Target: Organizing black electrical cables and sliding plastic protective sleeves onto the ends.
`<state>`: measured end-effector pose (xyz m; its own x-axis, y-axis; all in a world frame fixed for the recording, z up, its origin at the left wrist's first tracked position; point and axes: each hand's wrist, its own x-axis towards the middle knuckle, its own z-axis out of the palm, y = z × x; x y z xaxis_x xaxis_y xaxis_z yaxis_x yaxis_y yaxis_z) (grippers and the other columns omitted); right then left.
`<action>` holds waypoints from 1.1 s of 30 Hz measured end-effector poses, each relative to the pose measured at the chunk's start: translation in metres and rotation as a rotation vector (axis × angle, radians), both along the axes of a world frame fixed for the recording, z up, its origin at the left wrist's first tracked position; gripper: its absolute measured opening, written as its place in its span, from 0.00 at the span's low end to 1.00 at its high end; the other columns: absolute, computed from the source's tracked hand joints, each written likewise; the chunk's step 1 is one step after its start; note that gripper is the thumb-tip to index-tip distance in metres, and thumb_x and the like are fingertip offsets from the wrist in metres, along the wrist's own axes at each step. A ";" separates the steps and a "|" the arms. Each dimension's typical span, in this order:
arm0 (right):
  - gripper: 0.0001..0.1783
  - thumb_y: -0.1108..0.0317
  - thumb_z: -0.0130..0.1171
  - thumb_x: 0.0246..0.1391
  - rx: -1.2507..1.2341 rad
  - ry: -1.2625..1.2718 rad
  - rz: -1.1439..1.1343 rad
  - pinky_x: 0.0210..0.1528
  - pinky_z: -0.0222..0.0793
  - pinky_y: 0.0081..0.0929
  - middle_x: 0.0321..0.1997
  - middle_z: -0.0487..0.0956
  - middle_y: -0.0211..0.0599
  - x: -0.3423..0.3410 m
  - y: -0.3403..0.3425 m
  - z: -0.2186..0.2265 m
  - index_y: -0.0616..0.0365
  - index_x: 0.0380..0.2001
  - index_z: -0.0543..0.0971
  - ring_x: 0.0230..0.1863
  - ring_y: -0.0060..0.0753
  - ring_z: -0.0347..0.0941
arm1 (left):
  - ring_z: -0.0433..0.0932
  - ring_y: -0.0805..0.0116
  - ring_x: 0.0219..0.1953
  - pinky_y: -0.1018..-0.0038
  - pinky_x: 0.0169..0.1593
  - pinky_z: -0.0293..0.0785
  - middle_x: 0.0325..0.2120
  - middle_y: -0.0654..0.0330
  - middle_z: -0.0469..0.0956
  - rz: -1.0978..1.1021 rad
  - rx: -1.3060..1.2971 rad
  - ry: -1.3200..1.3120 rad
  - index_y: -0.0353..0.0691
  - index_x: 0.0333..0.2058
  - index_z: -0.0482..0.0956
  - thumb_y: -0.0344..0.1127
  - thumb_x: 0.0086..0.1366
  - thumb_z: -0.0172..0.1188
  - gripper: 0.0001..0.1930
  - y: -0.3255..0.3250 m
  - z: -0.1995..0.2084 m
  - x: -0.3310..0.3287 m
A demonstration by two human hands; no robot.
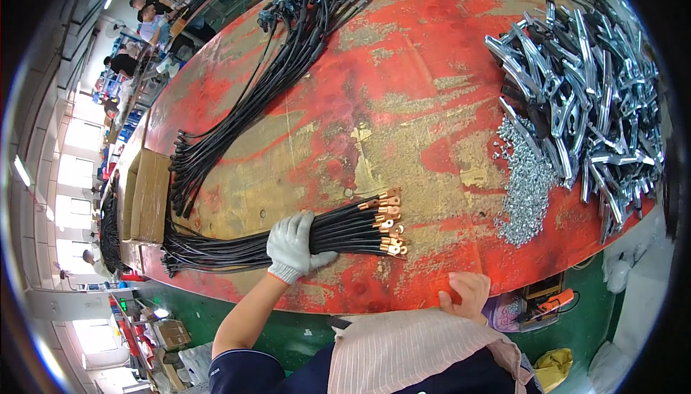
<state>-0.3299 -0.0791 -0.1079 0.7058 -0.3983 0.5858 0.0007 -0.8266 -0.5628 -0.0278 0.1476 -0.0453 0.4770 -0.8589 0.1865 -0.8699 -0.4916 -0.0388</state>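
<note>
My left hand (290, 246), in a pale knitted glove, lies over a bundle of black cables (223, 251). Its fingers curve across the cables and the thumb points to the right along the near side. Copper ring lugs (391, 222) tip the right ends of this bundle, stacked unevenly. At the near table edge rests my bare right hand (469, 294), fingers loosely bent and thumb apart, with nothing seen in it. To the right of the lugs is a heap of small silvery screws or nuts (524, 196), too small to tell which. Beyond it lies a large pile of metal clamps (576, 91).
The worn red table (432, 142) has a curved-looking near edge. A second cable bundle (281, 81) with clamps on its far ends lies at the back left. An open cardboard box (150, 196) stands at the left edge. An orange-handled tool (558, 301) sits below the table, right. Other people work far left.
</note>
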 end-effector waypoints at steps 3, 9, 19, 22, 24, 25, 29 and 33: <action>0.20 0.58 0.63 0.50 -0.035 0.081 -0.017 0.49 0.61 0.37 0.47 0.76 0.29 0.009 0.000 0.006 0.48 0.45 0.72 0.45 0.32 0.72 | 0.75 0.52 0.42 0.59 0.47 0.71 0.42 0.52 0.75 0.008 0.014 0.024 0.38 0.51 0.69 0.63 0.32 0.69 0.48 -0.006 0.001 0.002; 0.20 0.55 0.60 0.51 -0.118 0.266 -0.058 0.51 0.60 0.43 0.48 0.75 0.32 0.018 0.002 0.015 0.49 0.44 0.72 0.49 0.39 0.70 | 0.75 0.51 0.40 0.57 0.45 0.71 0.38 0.51 0.76 0.067 -0.015 0.171 0.40 0.46 0.73 0.64 0.32 0.71 0.44 -0.001 0.009 0.013; 0.26 0.52 0.53 0.58 -0.305 0.296 -0.085 0.51 0.66 0.43 0.50 0.75 0.46 0.067 0.007 0.006 0.62 0.51 0.71 0.51 0.46 0.70 | 0.73 0.55 0.36 0.60 0.40 0.70 0.37 0.53 0.72 0.087 0.118 0.550 0.36 0.53 0.68 0.69 0.46 0.59 0.45 0.025 0.031 0.017; 0.27 0.53 0.50 0.61 -0.454 0.518 -0.295 0.53 0.66 0.43 0.53 0.74 0.48 0.054 0.035 0.055 0.65 0.54 0.69 0.53 0.45 0.70 | 0.72 0.49 0.46 0.56 0.57 0.65 0.43 0.50 0.72 -0.038 -0.180 0.576 0.35 0.58 0.63 0.62 0.45 0.64 0.47 0.053 0.021 0.011; 0.27 0.52 0.50 0.61 -0.424 0.530 -0.375 0.54 0.66 0.45 0.52 0.73 0.51 0.033 0.014 0.037 0.66 0.52 0.71 0.51 0.50 0.71 | 0.69 0.45 0.55 0.57 0.58 0.66 0.51 0.47 0.71 0.072 -0.275 0.876 0.38 0.58 0.65 0.52 0.48 0.67 0.41 0.081 0.056 0.041; 0.27 0.52 0.51 0.61 -0.392 0.520 -0.429 0.54 0.66 0.47 0.52 0.73 0.52 0.043 0.016 0.040 0.66 0.51 0.71 0.50 0.53 0.71 | 0.68 0.46 0.56 0.57 0.57 0.67 0.52 0.45 0.71 0.309 -0.183 0.894 0.39 0.57 0.67 0.50 0.49 0.67 0.38 0.102 0.077 0.068; 0.25 0.54 0.53 0.60 -0.260 0.480 -0.528 0.51 0.67 0.46 0.49 0.74 0.52 0.010 0.052 0.064 0.65 0.50 0.72 0.47 0.51 0.72 | 0.71 0.55 0.48 0.63 0.54 0.66 0.42 0.45 0.73 1.158 -0.875 -0.056 0.29 0.47 0.70 0.34 0.54 0.63 0.24 0.289 0.091 0.207; 0.21 0.57 0.56 0.58 -0.092 0.531 -0.690 0.45 0.69 0.42 0.44 0.76 0.50 -0.024 0.177 0.047 0.62 0.48 0.74 0.41 0.49 0.74 | 0.72 0.54 0.51 0.59 0.53 0.69 0.48 0.46 0.70 1.414 -1.564 0.285 0.31 0.56 0.63 0.44 0.61 0.61 0.31 0.471 0.181 0.294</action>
<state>-0.3542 0.0975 -0.0613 0.5130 -0.8047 0.2989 -0.7598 -0.5877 -0.2782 0.2657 0.6182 0.1352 0.6381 0.7691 0.0359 0.1173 -0.1432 0.9827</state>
